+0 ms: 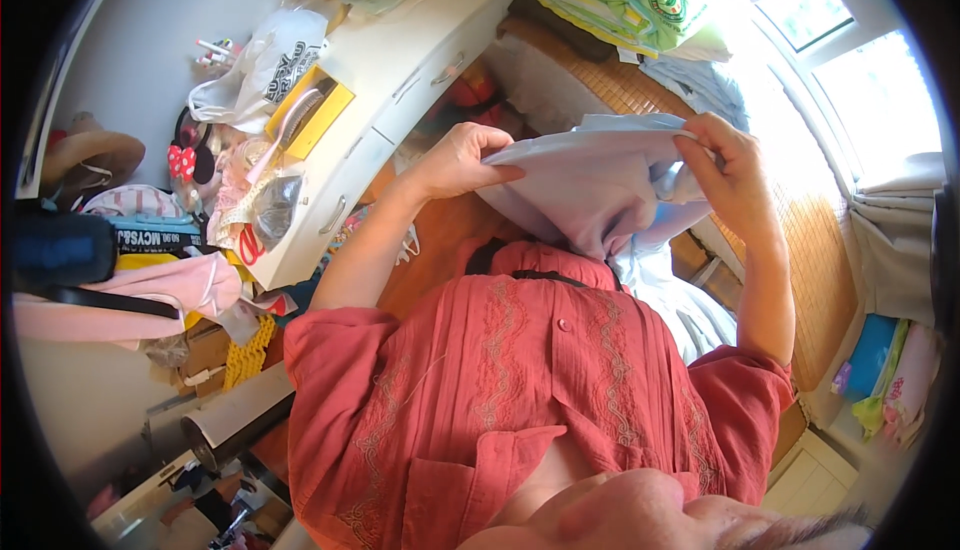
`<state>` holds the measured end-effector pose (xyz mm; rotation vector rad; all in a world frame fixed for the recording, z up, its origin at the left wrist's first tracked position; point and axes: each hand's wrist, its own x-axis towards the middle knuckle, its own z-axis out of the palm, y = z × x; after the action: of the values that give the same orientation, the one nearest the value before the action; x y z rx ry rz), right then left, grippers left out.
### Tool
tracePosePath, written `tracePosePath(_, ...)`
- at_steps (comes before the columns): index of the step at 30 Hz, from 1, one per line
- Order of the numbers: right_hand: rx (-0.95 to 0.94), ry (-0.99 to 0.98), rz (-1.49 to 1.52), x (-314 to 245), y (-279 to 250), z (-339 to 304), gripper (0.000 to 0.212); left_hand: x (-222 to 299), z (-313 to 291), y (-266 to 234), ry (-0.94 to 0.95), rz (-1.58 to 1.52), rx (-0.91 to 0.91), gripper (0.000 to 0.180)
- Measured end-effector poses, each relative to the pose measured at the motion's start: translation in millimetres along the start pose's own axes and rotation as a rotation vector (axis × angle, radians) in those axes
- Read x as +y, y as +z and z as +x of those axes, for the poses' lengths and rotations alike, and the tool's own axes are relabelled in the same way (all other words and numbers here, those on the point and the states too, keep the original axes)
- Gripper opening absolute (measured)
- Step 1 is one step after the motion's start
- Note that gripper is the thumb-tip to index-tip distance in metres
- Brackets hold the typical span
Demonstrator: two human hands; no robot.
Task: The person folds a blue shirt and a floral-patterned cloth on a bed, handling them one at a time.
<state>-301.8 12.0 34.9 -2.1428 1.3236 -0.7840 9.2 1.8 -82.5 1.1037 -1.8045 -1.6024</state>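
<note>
Hold the pale blue-grey, draped cloth (590, 162) by two sides, pinched in left grip (468, 162) and right grip (730, 175); pull evenly; lift sagging folds (625, 222) clear of red embroidered shirt (530, 360).

On my feed, cloth (600, 165) spans between fingers (503, 173); dresser (402, 115) left of them, mat (815, 270) right, window (880, 90) farther right.

Pale blue cloth (585, 175), raised, top edge spread, folds drooping
</note>
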Motion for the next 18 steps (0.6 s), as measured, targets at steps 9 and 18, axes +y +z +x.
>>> tracePosePath(9, 0.142, 0.055, 0.008, -5.3, -28.3, -1.2, 0.008, -8.8, -8.4, -10.7, -0.038, 0.126, 0.091, 0.012)
tracePosePath(18, 0.243, -0.135, -0.410, -66.0, -15.7, -17.6, 0.011, -24.4, -18.3, 16.8, 0.374, 0.320, 0.587, 0.017)
